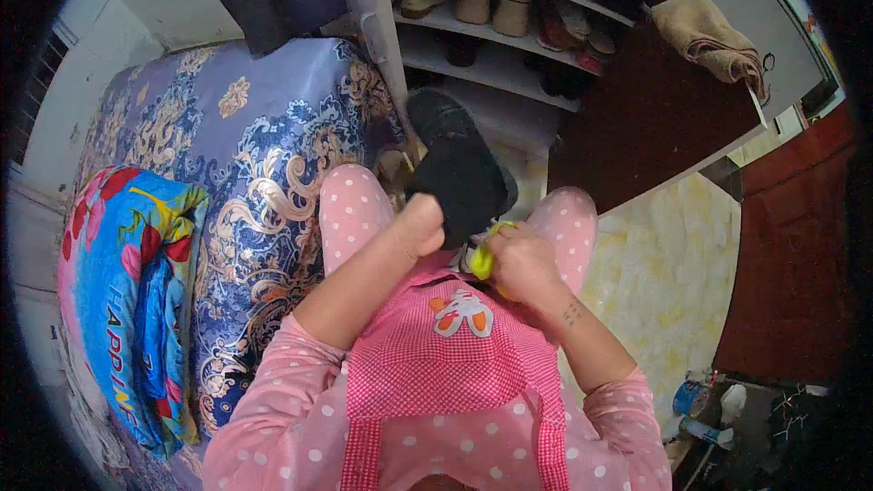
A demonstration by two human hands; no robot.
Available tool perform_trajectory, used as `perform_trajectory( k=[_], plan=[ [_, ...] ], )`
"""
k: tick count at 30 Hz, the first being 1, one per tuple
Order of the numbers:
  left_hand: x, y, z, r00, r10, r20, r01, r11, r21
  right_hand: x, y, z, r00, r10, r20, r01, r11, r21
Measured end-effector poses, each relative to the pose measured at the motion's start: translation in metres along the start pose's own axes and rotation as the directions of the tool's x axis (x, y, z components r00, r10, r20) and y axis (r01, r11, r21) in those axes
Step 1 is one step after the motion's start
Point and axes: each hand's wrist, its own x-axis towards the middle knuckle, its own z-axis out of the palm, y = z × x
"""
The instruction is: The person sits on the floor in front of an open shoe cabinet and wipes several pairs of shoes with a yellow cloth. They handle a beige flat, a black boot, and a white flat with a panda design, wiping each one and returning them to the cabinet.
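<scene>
Between my knees is a black item (459, 159) that looks like a boot, its rounded end pointing away from me. My left hand (422, 225) is closed on its near left edge. In my right hand (525, 264), fingers curled, is a bright yellow-green cloth (483, 260), bunched close to the near end of the black boot. Some whitish material shows beside the cloth, too small to make out. A pink checked apron (455, 355) covers my lap.
Ahead stands an open shoe cabinet (523, 64) with several shoes; its dark door (659, 118) swings out right, a brown towel (705, 32) over its top. A bed (273, 218) with a folded colourful blanket (118, 300) is on the left. Small items lie lower right.
</scene>
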Motion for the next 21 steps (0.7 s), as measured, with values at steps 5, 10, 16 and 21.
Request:
perform_trajectory(
  k=[5, 10, 16, 21],
  plan=[
    [0.001, 0.008, -0.014, 0.993, 0.035, 0.108, -0.020, 0.990, -0.138, -0.017, 0.072, 0.007, 0.838, 0.441, -0.321, -0.217, 0.809, 0.547],
    [-0.002, 0.009, 0.003, 0.992, -0.041, 0.115, 0.060, 0.985, -0.162, 0.006, 0.057, -0.035, 0.657, 0.546, -0.519, 0.090, 0.627, 0.774],
    [-0.007, -0.004, 0.015, 0.980, 0.061, 0.187, -0.101, 0.972, 0.214, 0.021, 0.029, -0.013, 0.865, 0.040, -0.500, 0.234, 0.849, 0.474],
    [-0.022, 0.006, 0.054, 0.851, 0.121, 0.511, -0.502, -0.099, 0.859, 0.030, 0.035, -0.001, 0.741, 0.133, -0.659, 0.173, 0.909, 0.378]
  ],
)
